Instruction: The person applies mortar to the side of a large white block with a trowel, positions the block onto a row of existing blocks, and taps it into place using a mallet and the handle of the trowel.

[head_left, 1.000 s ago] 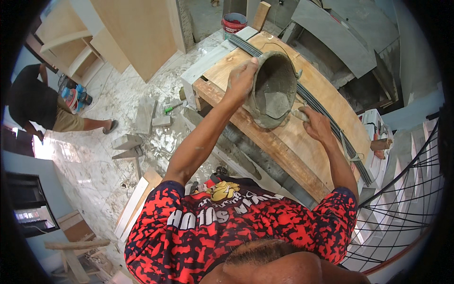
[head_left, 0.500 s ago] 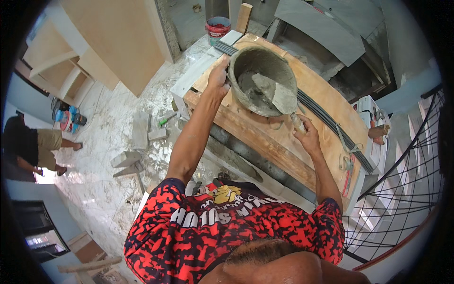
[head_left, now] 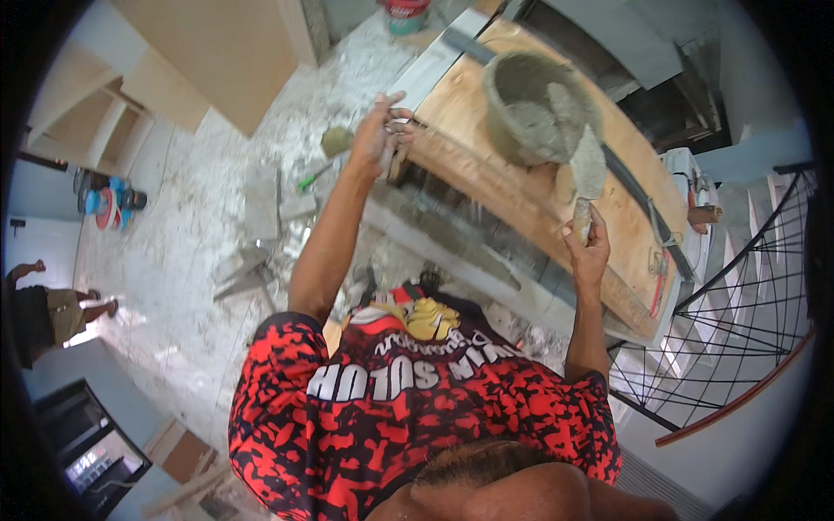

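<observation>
My right hand [head_left: 591, 250] grips the handle of a trowel [head_left: 588, 163]. Its grey, mortar-coated blade points up and away, lying over the near right rim of the bucket. The bucket [head_left: 506, 122] is round, caked in grey cement, and has wet mortar [head_left: 528, 115] inside. It stands on a plywood board [head_left: 452, 97]. My left hand [head_left: 379, 139] is apart from the bucket, fingers spread and dusted with cement, by the board's left end near a wooden plank edge [head_left: 486, 178]. Nothing shows in that hand.
A bundle of dark rods [head_left: 627, 178] runs across the board behind the bucket. A red-and-green pail [head_left: 406, 16] stands beyond. Broken blocks [head_left: 243, 269] litter the floor at left. A black metal railing [head_left: 730, 321] rises on the right. Another person [head_left: 65, 313] is at far left.
My left hand has let go of the bucket's rim and moved toward me with its fingers spreading. The trowel has shifted, its blade now more upright. The view has turned slightly.
</observation>
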Demonstrator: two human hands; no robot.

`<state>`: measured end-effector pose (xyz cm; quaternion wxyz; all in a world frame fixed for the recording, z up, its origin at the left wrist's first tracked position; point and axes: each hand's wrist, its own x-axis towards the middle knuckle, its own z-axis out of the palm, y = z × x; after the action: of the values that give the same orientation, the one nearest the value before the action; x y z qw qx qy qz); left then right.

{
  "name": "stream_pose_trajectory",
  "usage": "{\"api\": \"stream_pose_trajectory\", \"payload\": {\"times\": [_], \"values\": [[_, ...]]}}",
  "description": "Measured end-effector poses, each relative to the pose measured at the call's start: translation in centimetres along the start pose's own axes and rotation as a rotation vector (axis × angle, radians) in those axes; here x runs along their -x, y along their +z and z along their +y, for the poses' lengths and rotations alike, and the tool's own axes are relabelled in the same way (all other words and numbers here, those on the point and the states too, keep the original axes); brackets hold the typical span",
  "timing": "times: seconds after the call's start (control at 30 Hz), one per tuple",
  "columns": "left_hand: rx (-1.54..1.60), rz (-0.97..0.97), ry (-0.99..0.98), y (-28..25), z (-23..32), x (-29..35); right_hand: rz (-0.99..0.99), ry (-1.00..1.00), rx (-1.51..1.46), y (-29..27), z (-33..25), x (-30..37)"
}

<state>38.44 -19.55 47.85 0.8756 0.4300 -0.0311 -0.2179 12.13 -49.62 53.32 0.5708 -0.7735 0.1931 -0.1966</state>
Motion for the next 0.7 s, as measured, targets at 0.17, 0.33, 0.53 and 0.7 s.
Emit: {"api": "stream_pose_trajectory", "payload": {"times": [0.17,0.33,0.53,0.7], "values": [[-0.131,0.427,-0.103,-15.9,0.4,10.1,-0.013,0.081,0.086,6.3,0.7,6.6],[-0.266,0.892,-0.274,-34.7,-6.0,23.2,-0.122,0.169,-0.028,13.5,9.7,11.1],[-0.319,1.115,-0.605,-39.7,-8.6,34.9,-0.293,0.364,-0.035,22.1,20.1,11.0],[-0.408,1.055,-0.619,-37.0,-7.1,36.8,-0.397,0.214,0.335,27.2,27.7,8.2]]}}
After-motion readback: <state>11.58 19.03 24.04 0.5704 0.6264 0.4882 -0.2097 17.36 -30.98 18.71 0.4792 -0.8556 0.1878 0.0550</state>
